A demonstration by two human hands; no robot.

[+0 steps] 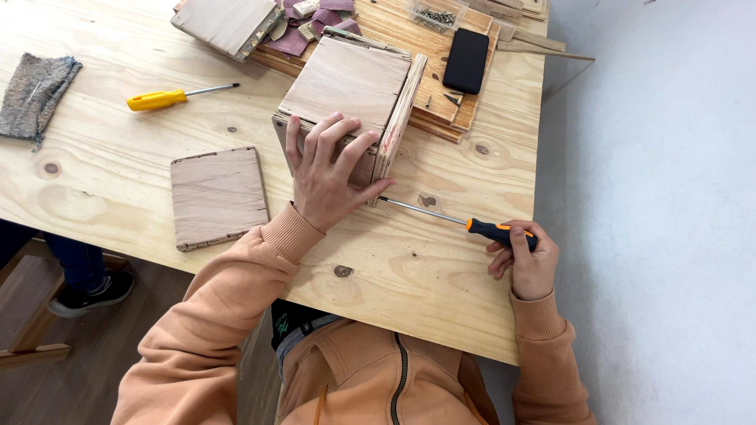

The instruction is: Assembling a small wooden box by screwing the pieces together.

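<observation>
My left hand [327,169] presses flat on the near edge of a small wooden box [346,83] standing on the plywood table [441,275]. A side panel [400,114] leans against the box's right face. My right hand [526,264] grips the black and orange handle of a screwdriver [465,223]. Its long steel shaft runs left, and the tip touches the lower right corner of the box near my left thumb.
A loose wooden panel [216,197] lies left of the box. A yellow-handled screwdriver [169,97] and a grey cloth [35,93] lie further left. A black phone [466,60], a clear container of screws [435,13] and stacked boards [228,24] sit at the back.
</observation>
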